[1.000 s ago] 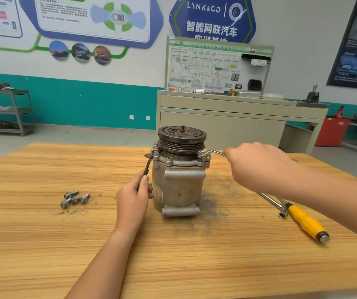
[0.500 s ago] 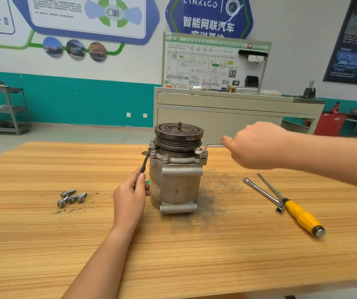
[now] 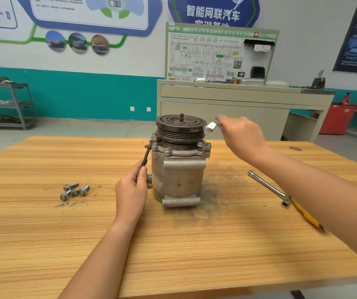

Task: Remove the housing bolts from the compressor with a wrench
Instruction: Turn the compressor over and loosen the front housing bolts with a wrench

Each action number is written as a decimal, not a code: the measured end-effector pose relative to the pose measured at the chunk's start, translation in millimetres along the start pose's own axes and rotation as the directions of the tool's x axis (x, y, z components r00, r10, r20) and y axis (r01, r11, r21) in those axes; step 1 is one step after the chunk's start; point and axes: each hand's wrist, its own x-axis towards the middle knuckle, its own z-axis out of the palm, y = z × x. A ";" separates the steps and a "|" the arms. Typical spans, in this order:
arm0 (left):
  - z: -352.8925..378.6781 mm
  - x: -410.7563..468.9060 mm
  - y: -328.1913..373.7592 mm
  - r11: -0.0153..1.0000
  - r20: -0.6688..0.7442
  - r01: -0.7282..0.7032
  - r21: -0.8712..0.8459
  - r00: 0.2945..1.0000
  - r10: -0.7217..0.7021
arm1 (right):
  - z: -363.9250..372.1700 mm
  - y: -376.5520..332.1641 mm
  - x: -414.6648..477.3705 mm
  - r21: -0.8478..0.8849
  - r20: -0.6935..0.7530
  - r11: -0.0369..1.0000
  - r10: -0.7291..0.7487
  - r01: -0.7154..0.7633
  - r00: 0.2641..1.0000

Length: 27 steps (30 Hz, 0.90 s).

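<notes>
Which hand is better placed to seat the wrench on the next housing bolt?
Right. The right hand holds the wrench above the flange bolts on the compressor; the left hand grips the black cable beside it, with no tool.

Single head-worn view, forward and down, near the table (image 3: pixel 194 244)

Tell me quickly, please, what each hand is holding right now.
Left hand: curled round the black cable beside the compressor.
Right hand: grips the wrench, blurred, near the pulley.
</notes>
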 end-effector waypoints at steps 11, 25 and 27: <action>-0.6 -1.7 2.2 1.000 0.003 0.013 -0.008 1.000 -0.013 | -96.1 -34.9 -49.4 -0.226 0.351 0.972 0.137 -0.058 0.926; -2.8 -4.7 5.2 1.000 0.004 -0.014 0.006 1.000 0.014 | -101.3 -62.7 -21.2 -0.501 0.590 0.733 -0.100 0.460 0.801; -2.9 -5.3 5.8 1.000 0.004 -0.008 -0.005 1.000 0.008 | -102.8 -50.9 -15.5 -0.499 0.614 0.703 -0.127 0.507 0.779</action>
